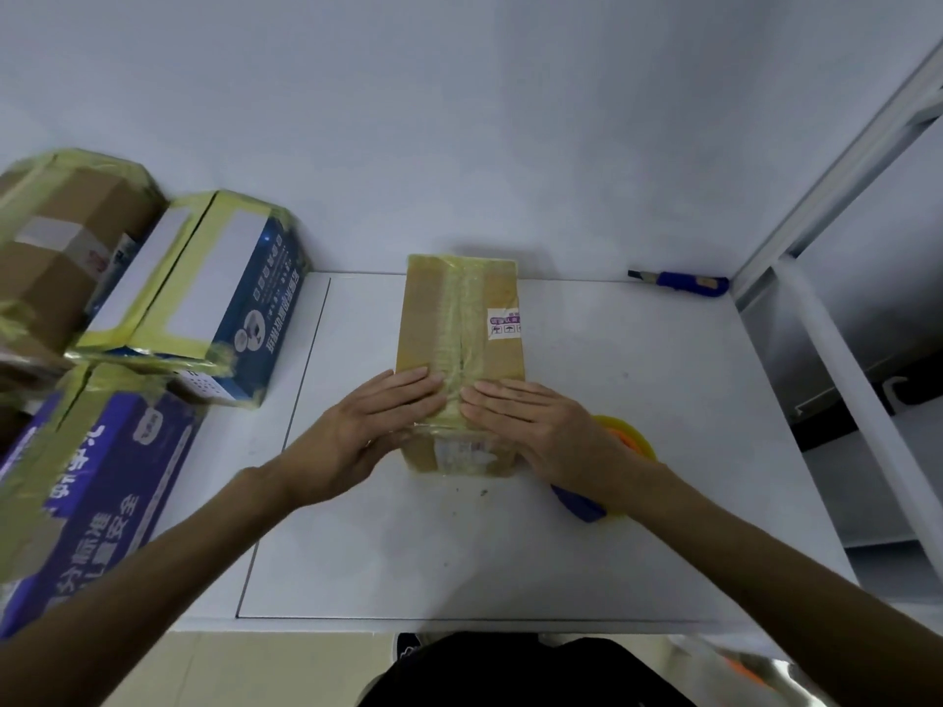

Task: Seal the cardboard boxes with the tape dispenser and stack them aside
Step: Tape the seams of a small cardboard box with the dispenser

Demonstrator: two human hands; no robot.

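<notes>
Cardboard box (462, 344) under two flat hands

Bare forearms (178, 548), left hand (377, 421), right hand (536, 421), black garment (510, 671) at the lap

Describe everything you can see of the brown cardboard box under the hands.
The brown cardboard box is oblong and lies flat on the white table, its long side running away from the person. A strip of yellowish tape runs lengthwise down the middle of its top and over the near end. A white and purple sticker sits at the top's right edge. The left hand and right hand press flat on the near part of the top, either side of the tape.
</notes>
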